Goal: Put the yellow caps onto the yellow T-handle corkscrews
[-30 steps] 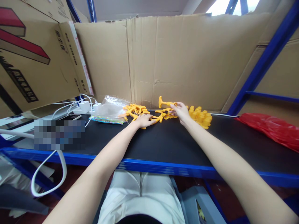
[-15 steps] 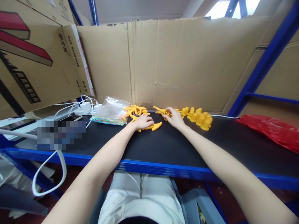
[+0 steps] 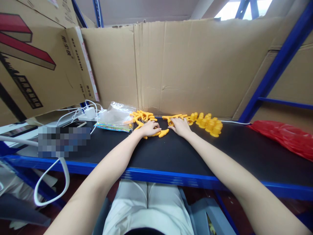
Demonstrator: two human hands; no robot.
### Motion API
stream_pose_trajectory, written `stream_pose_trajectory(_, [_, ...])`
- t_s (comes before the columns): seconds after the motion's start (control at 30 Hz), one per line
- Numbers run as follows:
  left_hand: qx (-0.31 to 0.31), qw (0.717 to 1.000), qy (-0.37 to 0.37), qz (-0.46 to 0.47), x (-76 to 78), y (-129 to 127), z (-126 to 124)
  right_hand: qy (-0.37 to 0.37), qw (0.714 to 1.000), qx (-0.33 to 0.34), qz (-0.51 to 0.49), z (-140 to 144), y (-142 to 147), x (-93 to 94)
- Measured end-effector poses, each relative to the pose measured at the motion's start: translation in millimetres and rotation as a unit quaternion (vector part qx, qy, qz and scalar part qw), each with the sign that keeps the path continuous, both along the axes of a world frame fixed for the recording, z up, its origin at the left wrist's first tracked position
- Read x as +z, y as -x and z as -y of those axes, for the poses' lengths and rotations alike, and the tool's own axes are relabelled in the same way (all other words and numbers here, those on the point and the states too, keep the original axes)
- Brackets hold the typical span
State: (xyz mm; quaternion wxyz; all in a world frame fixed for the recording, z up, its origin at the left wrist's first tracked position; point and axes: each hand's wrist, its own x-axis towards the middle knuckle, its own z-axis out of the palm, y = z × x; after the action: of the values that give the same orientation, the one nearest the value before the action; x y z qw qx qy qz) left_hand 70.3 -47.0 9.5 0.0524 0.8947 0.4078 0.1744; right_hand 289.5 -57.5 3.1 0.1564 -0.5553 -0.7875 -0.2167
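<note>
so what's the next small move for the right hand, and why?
Probably ease the right hand up off the cupped pieces: they lie on the black top, cups showing on both sides of it, so they seem unlikely to need steadying. Its grip is partly hidden, so check it's free first. The left hand is at the yellow pile.

Two hands, one red plastic bundle, two white adapters, many overlapping yellow pieces
</note>
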Motion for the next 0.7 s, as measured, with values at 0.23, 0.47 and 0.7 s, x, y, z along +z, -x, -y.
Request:
stream_pose_trajectory(0.23, [0.005, 0.999, -0.032, -0.015, 4.4, 0.8, 7.3, 0.07, 0.997, -0.013, -0.042, -1.9, -0.3, -0.6])
stream_pose_trajectory(0.47, [-0.022, 0.996, -0.085, -0.017, 16.2, -12.0, 29.1, 0.031, 0.998, -0.033, -0.045, -2.1, 5.0, -4.0])
stream_pose_trajectory(0.7, [-0.036, 0.997, -0.036, -0.066, 10.3, -20.3, 31.0, 0.036, 0.998, -0.035, -0.037, -3.3, 4.1, -5.3])
